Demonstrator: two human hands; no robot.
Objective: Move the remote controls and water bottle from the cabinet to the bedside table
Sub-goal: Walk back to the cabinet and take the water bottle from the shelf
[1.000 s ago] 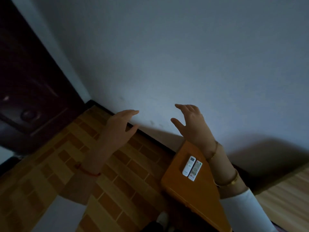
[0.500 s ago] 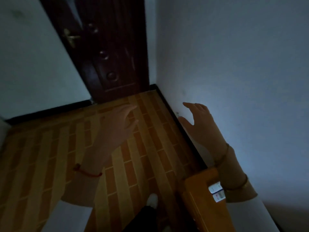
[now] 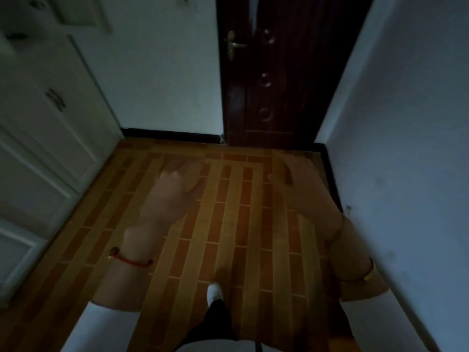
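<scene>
My left hand [image 3: 175, 189] is held out over the floor, fingers apart and empty, a red string bracelet on its wrist. To its right, my right hand [image 3: 302, 189] is also raised with fingers spread and nothing in it, gold bangles on the wrist. A white cabinet [image 3: 43, 138] with dark metal handles stands along the left side. No remote controls, water bottle or bedside table show in the head view. The picture is dim and blurred by motion.
A dark wooden door [image 3: 274, 72] with a brass handle is shut straight ahead. A pale wall [image 3: 406, 148] runs close on the right. Orange and brown tiled floor [image 3: 236, 224] lies between them. My white shoe [image 3: 214, 293] steps forward at the bottom.
The view has swung left, away from the bedside table with the two remotes, which has left the frame. The door is now straight ahead and the white cabinet has come into view. Both hands stay empty.
</scene>
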